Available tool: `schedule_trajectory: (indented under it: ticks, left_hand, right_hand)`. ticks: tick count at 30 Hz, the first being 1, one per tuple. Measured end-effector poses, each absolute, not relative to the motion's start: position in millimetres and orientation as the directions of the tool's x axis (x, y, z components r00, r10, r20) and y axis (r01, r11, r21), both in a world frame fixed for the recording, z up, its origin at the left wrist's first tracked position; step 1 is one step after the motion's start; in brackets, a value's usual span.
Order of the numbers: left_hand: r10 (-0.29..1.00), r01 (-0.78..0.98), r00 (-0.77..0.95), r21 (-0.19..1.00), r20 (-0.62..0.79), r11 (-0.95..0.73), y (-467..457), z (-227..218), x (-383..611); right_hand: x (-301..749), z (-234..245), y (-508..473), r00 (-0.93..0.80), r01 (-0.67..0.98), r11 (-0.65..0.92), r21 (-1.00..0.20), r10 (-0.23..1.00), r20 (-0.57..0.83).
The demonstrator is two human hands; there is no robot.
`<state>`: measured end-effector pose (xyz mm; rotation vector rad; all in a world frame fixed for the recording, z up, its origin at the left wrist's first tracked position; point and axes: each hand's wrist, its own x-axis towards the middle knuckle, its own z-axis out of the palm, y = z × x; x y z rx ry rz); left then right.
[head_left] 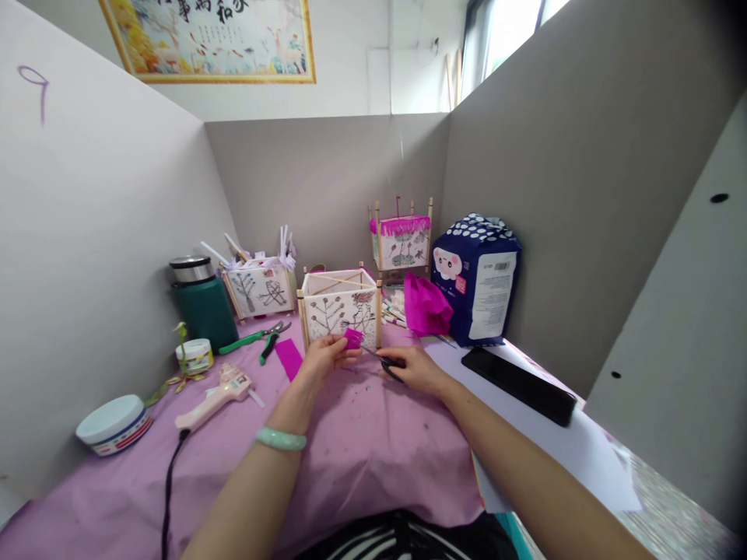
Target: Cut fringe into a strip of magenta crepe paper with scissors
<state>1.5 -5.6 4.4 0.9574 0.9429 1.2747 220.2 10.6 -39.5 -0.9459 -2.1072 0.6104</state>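
Between the fingers of my left hand is a small piece of magenta crepe paper. My right hand grips a pair of scissors by dark handles, with the blades pointing left at the paper's edge. Whether the blades touch the paper I cannot tell. Just behind my hands stands a square lantern frame of wooden sticks with drawn white panels. On the cloth left of my left hand lies a flat magenta strip.
A glue gun, green-handled pliers, a green thermos and jars stand or lie at left. A fringed lantern, crumpled magenta paper, a blue package and a black phone-like slab are at right. Grey partitions enclose the table.
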Motion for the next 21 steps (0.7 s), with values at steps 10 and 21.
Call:
schedule_trajectory:
  ticks: [10, 21]
  left_hand:
    - [0.997, -0.322, 0.077, 0.945, -0.028, 0.052, -6.3, 5.1, 1.3]
    - [0.997, -0.307, 0.07, 0.949, -0.045, 0.064, -5.8, 5.1, 2.3]
  right_hand:
    - [219.9, -35.2, 7.6, -0.456, 0.441, 0.619, -0.649, 0.778, 0.432]
    - [219.2, -39.2, 9.7, -0.442, 0.418, 0.611, -0.672, 0.783, 0.437]
